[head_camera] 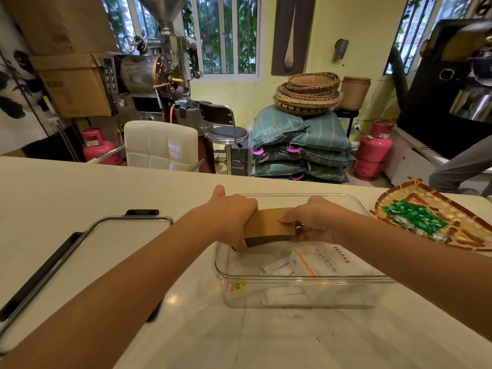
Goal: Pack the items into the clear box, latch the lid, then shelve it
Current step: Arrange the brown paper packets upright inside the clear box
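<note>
Hands, left hand (234, 211) and right hand (316, 222), gripping brown packet (269, 226): lower flat into clear box (300, 278) beside white packs (327, 259), then release.

brown packet (269, 227) over open clear box (292, 278)

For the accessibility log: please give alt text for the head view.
Both hands, left hand and right hand, hold a brown stack over the open clear box, which contains white packets. The lid lies to the left, a woven tray of green sachets to the right.
</note>
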